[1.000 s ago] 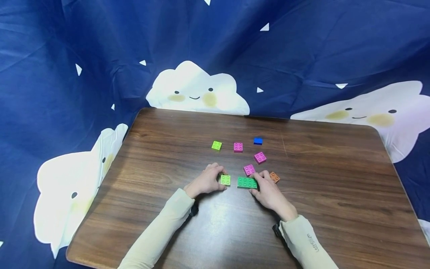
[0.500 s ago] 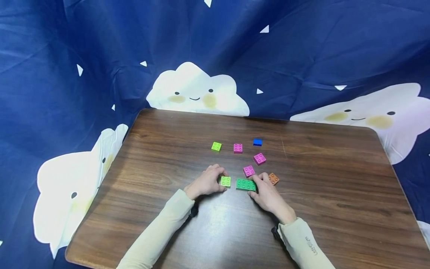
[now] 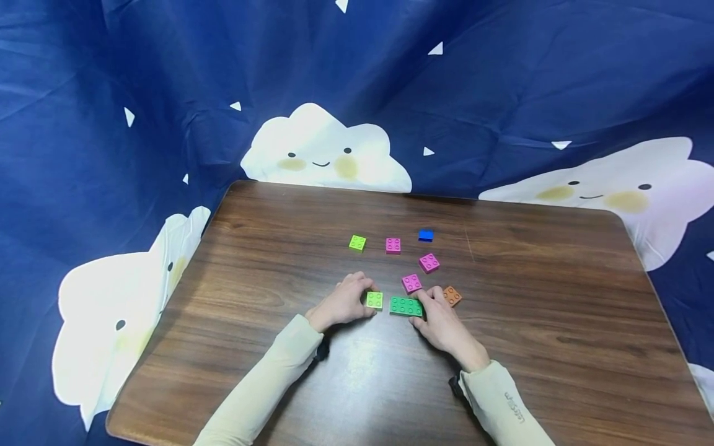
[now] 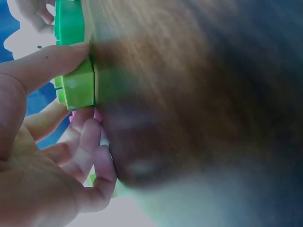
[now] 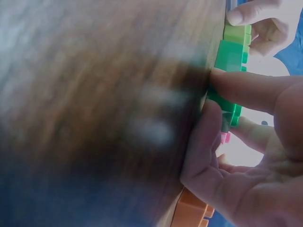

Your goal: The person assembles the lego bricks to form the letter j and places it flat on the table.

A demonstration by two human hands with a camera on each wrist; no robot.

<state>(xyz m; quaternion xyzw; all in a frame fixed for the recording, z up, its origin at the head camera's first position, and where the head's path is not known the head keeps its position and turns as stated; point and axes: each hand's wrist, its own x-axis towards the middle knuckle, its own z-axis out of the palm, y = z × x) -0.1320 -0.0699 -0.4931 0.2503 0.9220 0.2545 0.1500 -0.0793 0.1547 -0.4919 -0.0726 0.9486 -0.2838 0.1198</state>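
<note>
My left hand (image 3: 347, 301) pinches a lime green square toy brick (image 3: 375, 300) between thumb and fingers on the table. In the left wrist view the thumb lies along the side of that lime brick (image 4: 78, 89). To the right, my right hand (image 3: 443, 321) grips the right end of a longer green brick (image 3: 406, 306), thumb on the near side. A narrow gap separates the two bricks in the head view. Just beyond the green brick lies a pink brick (image 3: 411, 283), close to the right fingertips. An orange brick (image 3: 452, 295) sits beside the right hand, partly covered by it.
Farther back on the wooden table (image 3: 268, 248) are a second lime brick (image 3: 357, 243), two more pink bricks, one straight (image 3: 393, 246) and one turned (image 3: 429, 262), and a blue brick (image 3: 426, 235). A blue curtain (image 3: 474, 93) with white clouds hangs behind the table.
My right hand has slid the green brick slightly left, narrowing the gap to the lime brick. My left hand keeps its place on the lime brick.
</note>
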